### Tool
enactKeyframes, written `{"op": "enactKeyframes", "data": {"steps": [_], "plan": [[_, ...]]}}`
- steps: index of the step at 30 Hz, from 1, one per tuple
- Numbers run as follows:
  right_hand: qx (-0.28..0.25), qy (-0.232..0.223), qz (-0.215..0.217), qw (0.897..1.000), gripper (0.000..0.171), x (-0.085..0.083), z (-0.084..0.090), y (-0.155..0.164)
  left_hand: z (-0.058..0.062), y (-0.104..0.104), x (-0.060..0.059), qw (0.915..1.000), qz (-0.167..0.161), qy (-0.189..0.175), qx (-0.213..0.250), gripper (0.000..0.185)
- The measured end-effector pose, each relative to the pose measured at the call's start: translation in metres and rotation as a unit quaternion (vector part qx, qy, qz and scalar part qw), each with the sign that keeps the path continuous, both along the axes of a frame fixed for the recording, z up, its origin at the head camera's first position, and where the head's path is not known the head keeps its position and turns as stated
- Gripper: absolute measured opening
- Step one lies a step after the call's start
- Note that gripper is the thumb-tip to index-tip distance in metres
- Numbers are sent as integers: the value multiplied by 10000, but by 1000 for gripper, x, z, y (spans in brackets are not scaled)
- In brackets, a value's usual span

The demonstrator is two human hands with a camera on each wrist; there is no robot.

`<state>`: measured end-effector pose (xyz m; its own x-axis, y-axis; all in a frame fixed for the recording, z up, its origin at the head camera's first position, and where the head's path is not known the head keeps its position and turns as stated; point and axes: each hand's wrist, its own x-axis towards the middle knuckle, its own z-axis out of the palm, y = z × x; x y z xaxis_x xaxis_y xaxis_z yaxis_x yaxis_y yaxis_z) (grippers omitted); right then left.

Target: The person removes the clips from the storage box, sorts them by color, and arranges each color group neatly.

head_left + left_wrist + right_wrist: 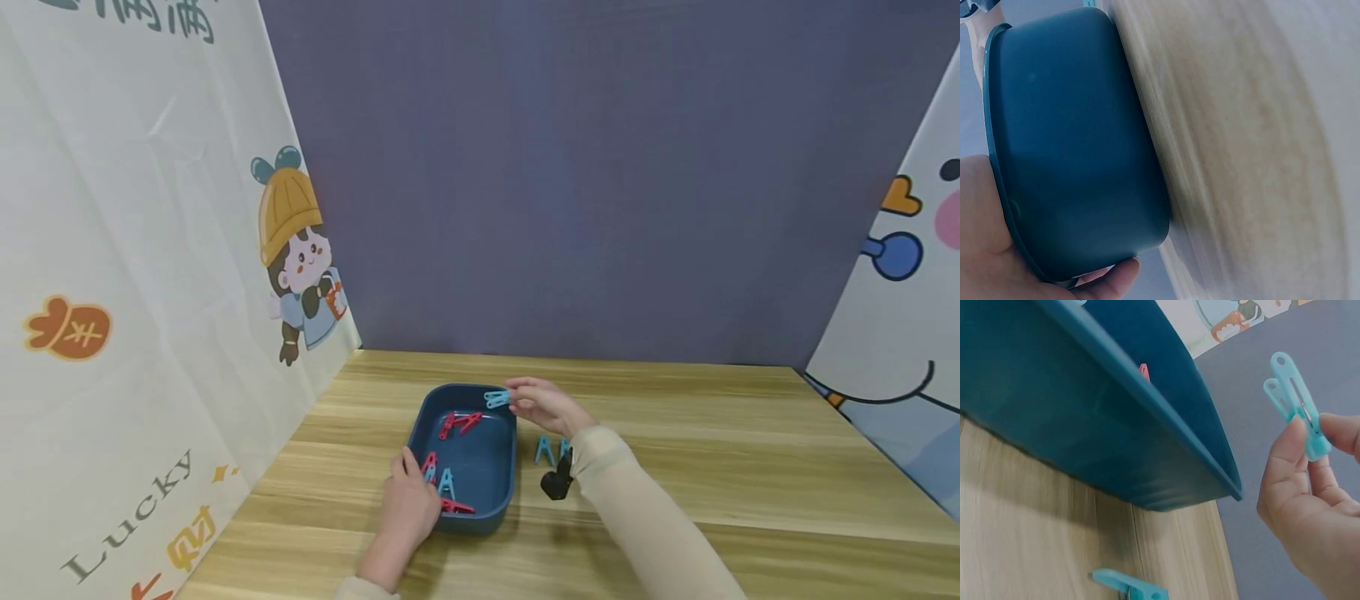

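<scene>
"At the left hand (408,496), what's there?"

"Blue bin (480,467), thumb and fingers clamped on its near-left rim, steadying it I guess"

"And at the right hand (547,402)?"

"Fingertips pinching a light-blue clip (496,400), clip poking out left of that hand, by the bin's far-right corner"

"Step?"

"Probably loading the bin: red clips (447,425) and a loose blue clip (447,473) lie inside, to the right of and beyond the left hand"

"Outside?"

"Tabletop clips (543,442), blue, just nearer the person than the right hand, one partly hidden by the wrist"

"Next move?"

"Likely needs a small shift left over the bin, then parting thumb and fingers; left hand should hold the rim"
</scene>
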<state>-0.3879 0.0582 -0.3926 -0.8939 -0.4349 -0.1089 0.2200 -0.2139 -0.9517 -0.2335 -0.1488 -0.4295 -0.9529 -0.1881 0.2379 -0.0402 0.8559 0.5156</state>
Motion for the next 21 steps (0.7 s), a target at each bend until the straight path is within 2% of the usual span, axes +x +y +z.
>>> {"op": "enactKeyframes", "data": {"steps": [9,13,21], "plan": [[-102,43,12,9999,47,0,-2,8,-1,-1,-1,9999,38,-151,70,64],[-185,5,92,9998,48,1,-1,11,0,-1,0,9999,12,-98,40,63],[146,-152,-36,9998,42,3,1,18,1,0,1,10000,-13,-41,1,64]]}}
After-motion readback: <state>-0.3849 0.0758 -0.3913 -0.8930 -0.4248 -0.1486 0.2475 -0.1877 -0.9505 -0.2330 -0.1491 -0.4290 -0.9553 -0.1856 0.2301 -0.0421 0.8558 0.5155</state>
